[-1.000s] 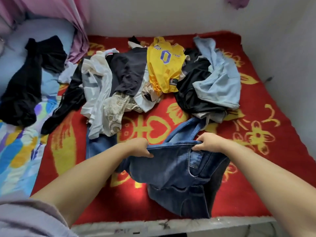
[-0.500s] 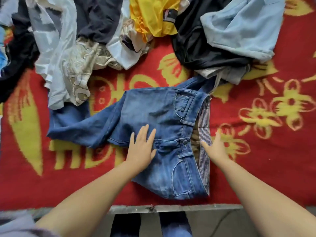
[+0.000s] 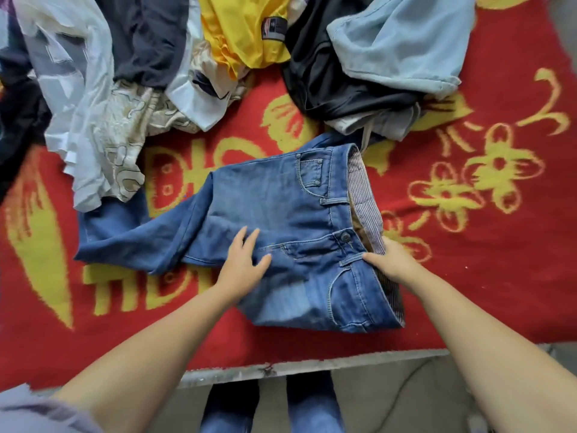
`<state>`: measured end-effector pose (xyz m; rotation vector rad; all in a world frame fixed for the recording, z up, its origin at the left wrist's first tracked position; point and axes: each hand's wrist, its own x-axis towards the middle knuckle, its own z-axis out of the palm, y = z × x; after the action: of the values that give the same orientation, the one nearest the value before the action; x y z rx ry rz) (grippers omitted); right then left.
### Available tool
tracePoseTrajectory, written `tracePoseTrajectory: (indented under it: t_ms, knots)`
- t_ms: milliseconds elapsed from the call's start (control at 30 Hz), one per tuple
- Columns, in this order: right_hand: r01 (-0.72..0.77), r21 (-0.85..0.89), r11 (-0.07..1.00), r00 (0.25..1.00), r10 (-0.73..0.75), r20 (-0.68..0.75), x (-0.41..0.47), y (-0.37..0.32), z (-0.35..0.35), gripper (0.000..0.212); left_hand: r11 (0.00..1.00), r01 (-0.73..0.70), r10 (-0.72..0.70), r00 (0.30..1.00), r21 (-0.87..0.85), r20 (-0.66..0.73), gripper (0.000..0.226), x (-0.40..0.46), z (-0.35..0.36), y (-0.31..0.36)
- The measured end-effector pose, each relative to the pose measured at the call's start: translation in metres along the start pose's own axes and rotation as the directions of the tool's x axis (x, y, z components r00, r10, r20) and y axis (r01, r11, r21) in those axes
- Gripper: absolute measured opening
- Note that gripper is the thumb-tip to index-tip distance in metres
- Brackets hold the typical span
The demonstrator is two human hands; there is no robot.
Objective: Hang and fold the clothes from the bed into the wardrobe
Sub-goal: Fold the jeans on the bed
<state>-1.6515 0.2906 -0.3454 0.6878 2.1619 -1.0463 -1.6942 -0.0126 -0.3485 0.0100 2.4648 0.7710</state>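
Left hand (image 3: 245, 264) presses flat-fingered on blue jeans (image 3: 290, 220) spread across a red blanket (image 3: 468, 251); right hand (image 3: 392, 260) grips the waistband. Jersey (image 3: 246, 32) label illegible.

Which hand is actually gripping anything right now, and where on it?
Right hand grips the jeans at the waistband by the fly. Left hand lies flat on the denim, gripping nothing.

Legible markings: none confirmed.
The yellow jersey (image 3: 246, 32), upper centre of frame, carries a small dark sewn patch at its hem with a pale emblem; its lettering is too small to read. The red blanket (image 3: 468, 276) shows large yellow woven shapes at lower left, partly covered by the jeans (image 3: 296, 214) and not decipherable.
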Motion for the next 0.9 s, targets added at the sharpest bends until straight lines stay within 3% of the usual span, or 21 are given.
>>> tracePoseTrajectory:
  t_ms: [133, 233, 333, 400, 467, 500, 567, 633, 700, 767, 800, 833, 900]
  knots:
    - [-0.043, -0.062, 0.997, 0.989, 0.033, -0.144, -0.007, 0.045, -0.048, 0.038, 0.992, -0.125, 0.126, 0.971, -0.022, 0.202, 0.078, -0.006, 0.028, 0.033]
    - [-0.149, -0.024, 0.989, 0.945, 0.135, -0.299, -0.017, 0.090, -0.080, 0.028, 0.963, -0.266, 0.268, 0.950, -0.034, 0.157, 0.075, -0.004, 0.051, 0.064]
    - [-0.282, -0.022, 0.959, 0.862, 0.244, -0.444, -0.029, 0.130, -0.096, 0.014, 0.906, -0.417, 0.413, 0.909, 0.076, 0.063, 0.053, -0.006, 0.071, 0.075]
    - [-0.385, -0.013, 0.923, 0.821, 0.336, -0.462, -0.029, 0.142, -0.091, 0.028, 0.910, -0.398, 0.388, 0.916, 0.117, 0.097, 0.026, -0.009, 0.081, 0.069]
    - [-0.441, -0.084, 0.894, 0.792, 0.343, -0.506, -0.029, 0.130, -0.076, 0.059, 0.936, -0.301, 0.266, 0.944, 0.181, 0.193, 0.023, -0.011, 0.087, 0.056]
    - [-0.392, -0.186, 0.901, 0.802, 0.235, -0.549, -0.031, 0.115, -0.067, 0.070, 0.939, -0.256, 0.202, 0.951, 0.231, 0.235, 0.031, -0.011, 0.087, 0.049]
    - [-0.032, -0.428, 0.903, 0.835, -0.211, -0.508, -0.034, 0.073, -0.043, 0.068, 0.922, -0.222, 0.127, 0.947, 0.317, 0.294, 0.050, -0.008, 0.089, 0.037]
    - [0.376, -0.499, 0.781, 0.769, -0.564, -0.302, -0.043, 0.029, -0.003, 0.052, 0.916, -0.236, 0.123, 0.935, 0.326, 0.332, 0.059, -0.002, 0.090, 0.034]
    - [0.548, -0.569, 0.614, 0.706, -0.704, -0.080, -0.050, -0.001, 0.043, 0.042, 0.920, -0.251, 0.143, 0.930, 0.302, 0.338, 0.050, 0.010, 0.090, 0.039]
    - [0.443, -0.675, 0.591, 0.849, -0.518, 0.104, -0.047, -0.015, 0.075, 0.050, 0.956, -0.186, 0.112, 0.946, 0.226, 0.304, 0.036, 0.024, 0.090, 0.047]
    - [0.291, -0.736, 0.611, 0.936, -0.341, 0.087, -0.040, -0.016, 0.083, 0.057, 0.986, -0.102, 0.063, 0.960, 0.134, 0.274, 0.031, 0.030, 0.091, 0.050]
    - [0.160, -0.770, 0.618, 0.978, -0.205, 0.039, -0.033, -0.016, 0.086, 0.062, 1.000, 0.008, -0.008, 0.968, 0.001, 0.250, 0.027, 0.035, 0.092, 0.054]
    - [0.029, -0.800, 0.599, 0.995, -0.092, -0.033, -0.022, -0.015, 0.086, 0.058, 0.918, 0.242, -0.162, 0.952, -0.314, 0.259, 0.027, 0.041, 0.096, 0.061]
